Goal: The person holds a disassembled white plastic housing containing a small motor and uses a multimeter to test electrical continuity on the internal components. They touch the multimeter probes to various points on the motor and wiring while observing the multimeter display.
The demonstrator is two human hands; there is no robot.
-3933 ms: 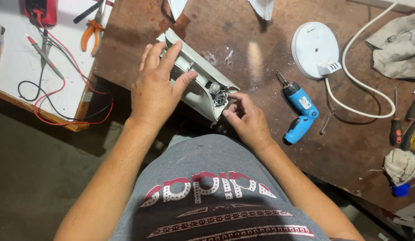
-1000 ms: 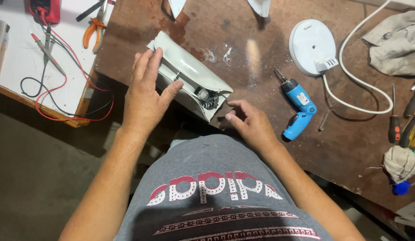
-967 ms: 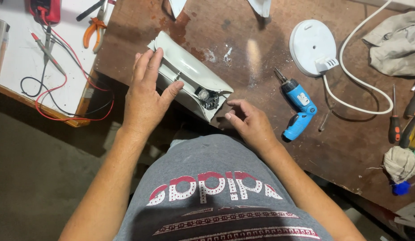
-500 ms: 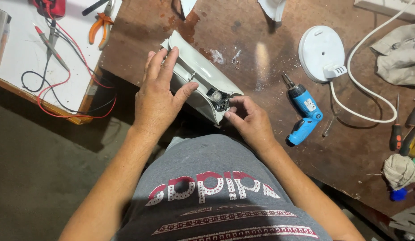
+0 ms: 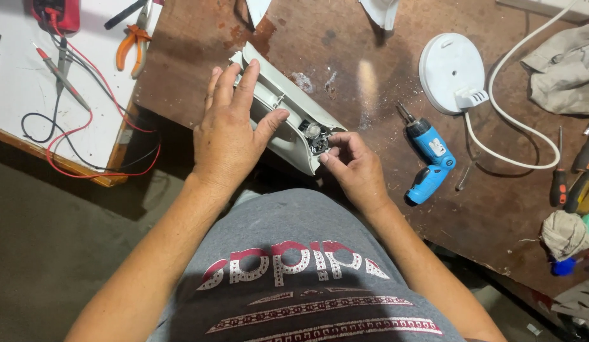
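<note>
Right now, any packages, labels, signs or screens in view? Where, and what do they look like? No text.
Label on the blue cordless screwdriver: small pale patch on its body, right of the right hand.
Red multimeter: top left corner on the white board, cropped; whether a screen shows cannot be told.
Printed shirt: grey, red and white lettering and bands across the chest.
No packages or signs visible.

left hand (image 5: pixel 228 136) spread flat, right hand (image 5: pixel 351 166) pinching
</note>
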